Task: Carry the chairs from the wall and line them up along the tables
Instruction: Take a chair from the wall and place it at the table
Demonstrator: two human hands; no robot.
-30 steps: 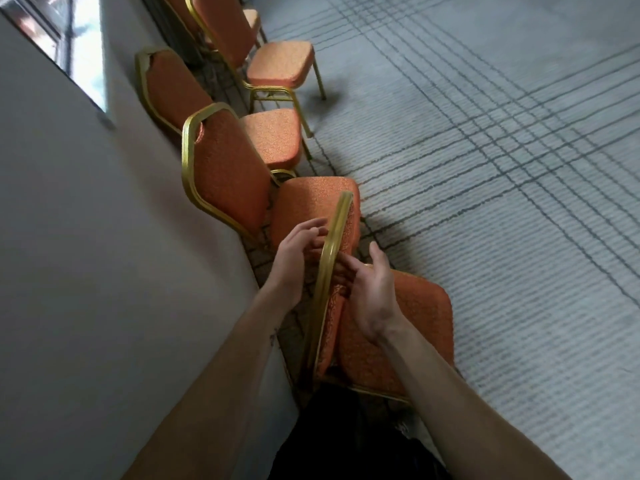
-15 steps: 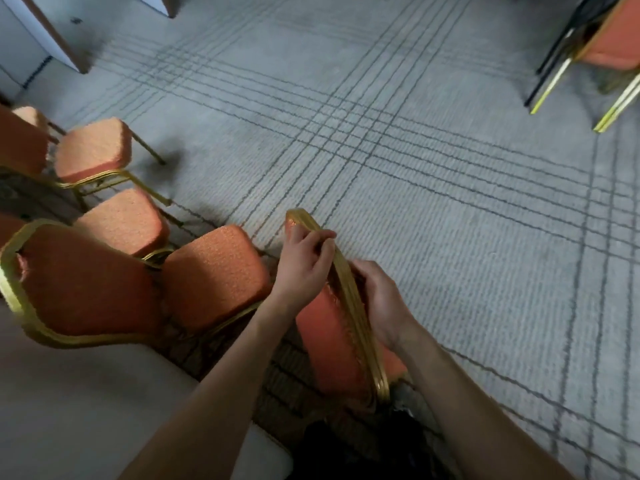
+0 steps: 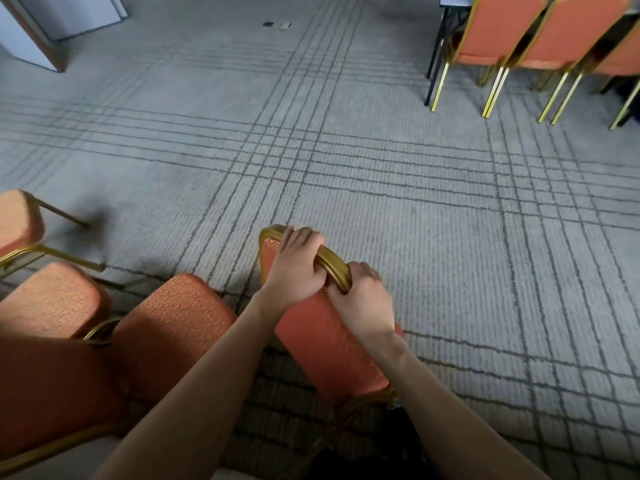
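1. Head view: grey carpet point(image 3: 381, 168) with dark crossing lines spreads on every side of the fingers.
2. Left of the fingers, beside the left forearm, stands a row of orange chairs point(image 3: 173, 323) with gold frames. Their seats run off toward the left edge, and one backrest fills the bottom-left corner.
3. Far ahead and to the right of the fingers, well apart from them, more orange chairs point(image 3: 498, 26) stand side by side with their backs to the camera. Their gold legs are on the carpet, next to a dark bench leg point(image 3: 434, 53).
4. Directly under the fingers is the held chair point(image 3: 329, 348), seen from behind and above, with an orange backrest and a gold top rail point(image 3: 332, 265). Its legs are hidden, so I cannot tell whether they touch the carpet.
5. The left hand point(image 3: 294, 268) grips the top rail, its fingers point(image 3: 308, 237) curled over the far side. The right hand point(image 3: 363, 303) grips the same rail just beside it, nearer the person, fingers wrapped round.
6. Far ahead of the fingers lie two small objects point(image 3: 268, 24) on the carpet, too small to identify.
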